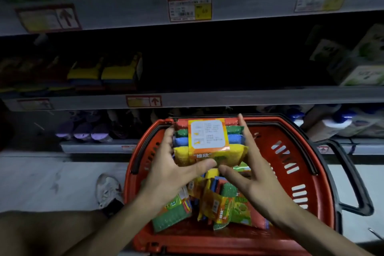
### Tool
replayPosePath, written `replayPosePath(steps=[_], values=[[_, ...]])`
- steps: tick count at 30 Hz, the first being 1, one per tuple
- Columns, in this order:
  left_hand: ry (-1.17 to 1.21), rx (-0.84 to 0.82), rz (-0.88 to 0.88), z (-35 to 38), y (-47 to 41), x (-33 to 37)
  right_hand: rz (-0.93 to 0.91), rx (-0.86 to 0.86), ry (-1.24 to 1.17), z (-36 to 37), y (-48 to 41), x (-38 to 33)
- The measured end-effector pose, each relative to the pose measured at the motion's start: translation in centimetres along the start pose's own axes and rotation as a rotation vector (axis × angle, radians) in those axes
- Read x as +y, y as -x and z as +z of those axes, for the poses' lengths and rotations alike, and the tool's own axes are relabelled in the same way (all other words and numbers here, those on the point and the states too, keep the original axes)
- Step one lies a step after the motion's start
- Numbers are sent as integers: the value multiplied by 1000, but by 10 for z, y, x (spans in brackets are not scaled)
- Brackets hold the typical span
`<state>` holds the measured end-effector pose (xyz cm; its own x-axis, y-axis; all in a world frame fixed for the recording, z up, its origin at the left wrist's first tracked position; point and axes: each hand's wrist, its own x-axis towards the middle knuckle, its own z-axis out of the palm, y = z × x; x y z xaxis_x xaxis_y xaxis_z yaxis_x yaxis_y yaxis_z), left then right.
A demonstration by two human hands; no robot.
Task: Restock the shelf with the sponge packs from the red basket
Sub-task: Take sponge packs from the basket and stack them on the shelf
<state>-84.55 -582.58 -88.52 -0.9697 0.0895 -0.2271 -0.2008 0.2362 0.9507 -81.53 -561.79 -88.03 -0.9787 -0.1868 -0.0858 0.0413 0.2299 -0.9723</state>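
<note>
Bare forearms enter from bottom edge, both reaching over red basket (pixel 311 151) on the floor. Left hand (pixel 176 166): fingers extended, pressed against left side of sponge pack (pixel 209 141); thumb stretched along its near yellow edge. Right hand (pixel 251 164): fingers straight, flat against pack's right side; thumb likewise on near edge, tip almost meeting left thumb. Pack is carried clamped between the two hands, above the basket's far half, label face up; layers visible are red, green, blue, yellow. Loose sponge packs (pixel 224 210) lie jumbled in the basket below the hands, some on edge. Basket's black handle (pixel 353 183) is folded out to the right. Shelf (pixel 249 95) stands just beyond the basket; stocked sponge packs (pixel 120 72) sit at left on the middle tier, rest of that tier dark. Price tag (pixel 143 101) on shelf lip. White shoe (pixel 108 191) just left of basket.
</note>
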Motion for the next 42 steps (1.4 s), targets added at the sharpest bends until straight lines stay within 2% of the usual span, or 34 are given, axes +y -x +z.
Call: replayPosePath(steps=[6,10,13,17,22,26,29,31,34,36,42], values=[[-28,29,105,18,8,8,-21,42,88,13,7,1],[-17,-31,54,18,9,10,-11,16,55,-3,0,-15],[67,-123,0,15,4,15,38,34,-64,-35,-11,-31],[247,-101,6,11,-3,29,97,86,-242,-58,-19,-43],[386,-71,-5,0,-5,38,125,156,-259,-41,-21,-46],[559,37,-64,-4,-6,36,248,183,-451,-24,-26,-40],[623,65,-94,-4,-5,34,212,178,-346,0,-28,-38],[602,103,-100,-6,-5,33,152,210,-296,21,-30,-36],[499,220,-63,-9,-9,25,157,202,-442,42,-36,-34],[344,312,-16,-13,-11,22,169,176,-532,50,-39,-36],[216,320,184,-19,-7,19,71,219,-509,67,-41,-42]])
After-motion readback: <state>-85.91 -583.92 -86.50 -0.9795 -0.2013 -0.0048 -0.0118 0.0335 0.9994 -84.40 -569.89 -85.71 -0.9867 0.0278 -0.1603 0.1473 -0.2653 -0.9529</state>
